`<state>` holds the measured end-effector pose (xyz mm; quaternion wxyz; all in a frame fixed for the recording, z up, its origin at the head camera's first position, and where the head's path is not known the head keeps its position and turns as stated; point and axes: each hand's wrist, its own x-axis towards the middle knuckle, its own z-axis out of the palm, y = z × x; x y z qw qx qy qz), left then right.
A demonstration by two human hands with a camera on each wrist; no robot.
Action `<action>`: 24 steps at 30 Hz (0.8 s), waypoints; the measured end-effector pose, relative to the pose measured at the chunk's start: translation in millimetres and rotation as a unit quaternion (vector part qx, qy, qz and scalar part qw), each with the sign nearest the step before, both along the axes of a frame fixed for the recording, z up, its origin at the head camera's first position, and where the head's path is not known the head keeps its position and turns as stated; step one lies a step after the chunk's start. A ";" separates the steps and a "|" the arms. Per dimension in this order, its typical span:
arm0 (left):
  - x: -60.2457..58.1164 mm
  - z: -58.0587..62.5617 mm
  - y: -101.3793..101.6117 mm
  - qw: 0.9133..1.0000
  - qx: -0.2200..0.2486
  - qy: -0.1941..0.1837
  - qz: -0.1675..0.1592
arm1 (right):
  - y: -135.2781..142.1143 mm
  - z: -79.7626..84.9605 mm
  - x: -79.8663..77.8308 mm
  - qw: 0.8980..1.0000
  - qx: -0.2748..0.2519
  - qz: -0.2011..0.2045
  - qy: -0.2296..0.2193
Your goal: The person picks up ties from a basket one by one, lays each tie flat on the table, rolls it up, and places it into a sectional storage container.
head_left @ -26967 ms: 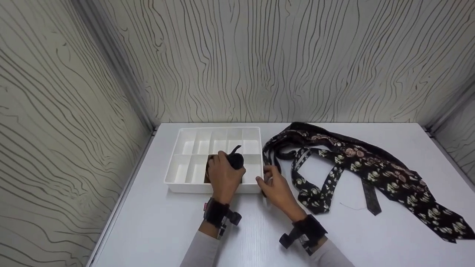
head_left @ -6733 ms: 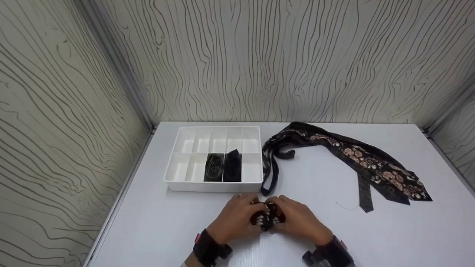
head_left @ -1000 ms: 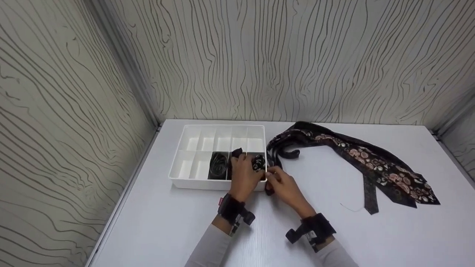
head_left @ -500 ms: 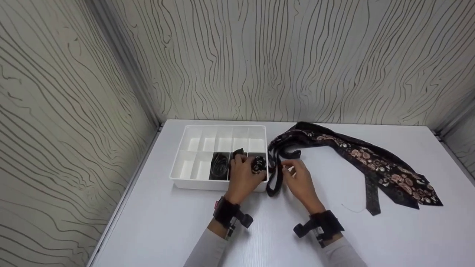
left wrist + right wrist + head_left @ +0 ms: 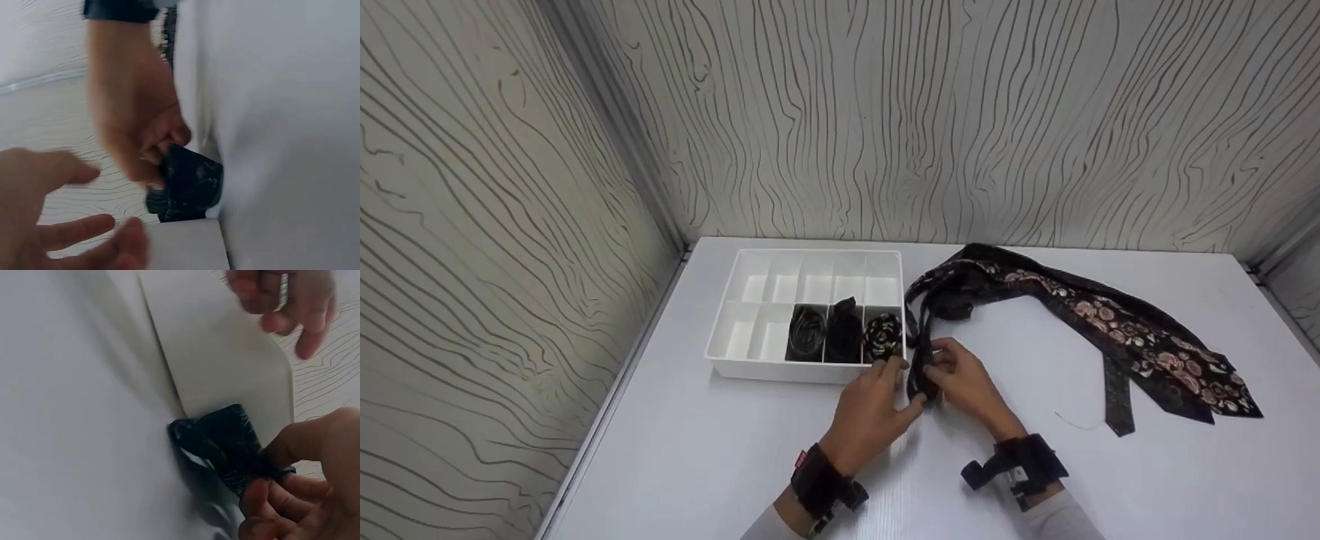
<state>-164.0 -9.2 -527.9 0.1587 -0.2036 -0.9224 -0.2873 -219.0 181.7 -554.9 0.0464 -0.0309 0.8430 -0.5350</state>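
Observation:
My right hand [image 5: 971, 382] pinches the hanging fold of a dark necktie [image 5: 924, 375] beside the white compartment tray's right front corner; the right wrist view shows thumb and fingers [image 5: 256, 498] on the dark cloth. Just left of it, my left hand [image 5: 870, 412] reaches toward the same fold with fingers apart; the left wrist view shows it blurred, away from the cloth. In the front row of the white tray [image 5: 780, 370] sit three rolled neckties: a dark striped roll [image 5: 808, 334], a plain black roll [image 5: 844, 334] and a black floral roll [image 5: 883, 337].
Flat neckties, one with pink flowers [image 5: 1110, 315], stretch across the table to the right, overlapping. A narrow dark tie end [image 5: 1118, 397] and a loose thread [image 5: 1076, 424] lie in front of them. Wood-grain panels [image 5: 885, 120] wall the back and left.
Earlier, the floral tie lay loose, then was rolled between both hands; its roll now sits in the tray. Since half a second ago, my left hand has left the rolls and my right pinches the dark tie.

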 end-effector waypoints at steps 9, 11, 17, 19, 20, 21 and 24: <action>5.2 -12.6 5.8 0.999 0.003 -0.026 -0.020 | 8.9 16.1 14.7 0.986 -0.114 0.124 -0.016; 4.7 -11.4 4.4 1.000 0.020 -0.012 -0.018 | 10.3 14.5 14.5 0.992 -0.089 0.087 0.027; 3.1 -1.0 -1.4 0.995 0.047 0.066 -0.053 | 17.2 5.3 5.6 0.974 0.065 -0.029 0.216; 3.1 2.3 -3.6 0.992 0.055 0.090 -0.073 | 20.3 3.8 2.9 0.959 0.114 -0.022 0.257; 3.1 3.6 -4.9 0.990 0.061 0.096 -0.084 | 21.5 3.2 1.7 0.952 0.137 -0.016 0.274; 3.2 4.8 -6.2 0.988 0.068 0.099 -0.094 | 22.8 2.6 0.1 0.945 0.156 -0.007 0.287; 4.0 8.6 -11.0 0.981 0.107 0.078 -0.141 | 25.0 1.8 -3.9 0.926 0.203 0.023 0.317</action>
